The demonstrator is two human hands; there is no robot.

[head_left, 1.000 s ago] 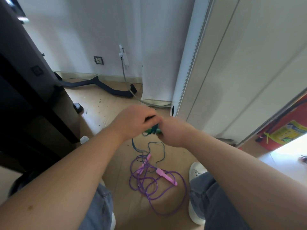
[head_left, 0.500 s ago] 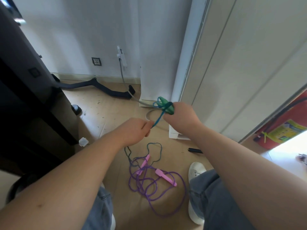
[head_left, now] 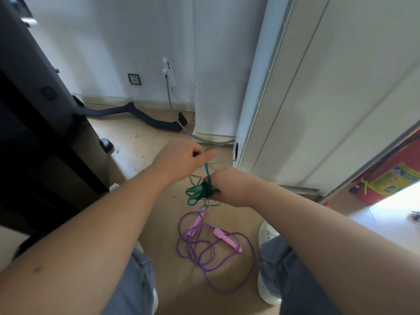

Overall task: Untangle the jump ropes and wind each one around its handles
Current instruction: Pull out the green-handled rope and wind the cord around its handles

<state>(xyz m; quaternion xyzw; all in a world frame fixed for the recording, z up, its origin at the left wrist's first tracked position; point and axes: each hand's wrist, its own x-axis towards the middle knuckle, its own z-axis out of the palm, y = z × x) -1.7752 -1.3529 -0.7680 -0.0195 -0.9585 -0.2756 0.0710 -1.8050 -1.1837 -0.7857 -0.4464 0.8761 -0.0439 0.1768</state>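
The green jump rope [head_left: 199, 191] is up off the floor [head_left: 168, 223], in mid-air in front of the person, bunched into a small bundle of handles and loops; the right hand [head_left: 229, 187] has its fingers curled tight round that bundle, with the green ends poking out on its left side and a few short loops dangling beneath; one blue-green strand [head_left: 207, 172] runs straight up from the bundle to the left hand [head_left: 181, 161], which sits a little higher and to the left and pinches the strand between thumb and curled fingers; the two hands are close but not touching. Directly below them the purple jump rope [head_left: 218, 253] lies on the floor in loose overlapping coils, its two pink handles [head_left: 227, 239] resting among the loops, one nearer the hands and one further right; no hand touches it. The person's legs in jeans [head_left: 279, 269] frame the coils on either side, and a white shoe [head_left: 267, 233] stands just right of them. Further off, a black bar [head_left: 145, 117] lies by the skirting; a grey cable [head_left: 169, 103] hangs down the wall near a wall socket [head_left: 134, 78]; dark furniture [head_left: 34, 133] fills the left, and a tall white cabinet [head_left: 341, 87] the right.
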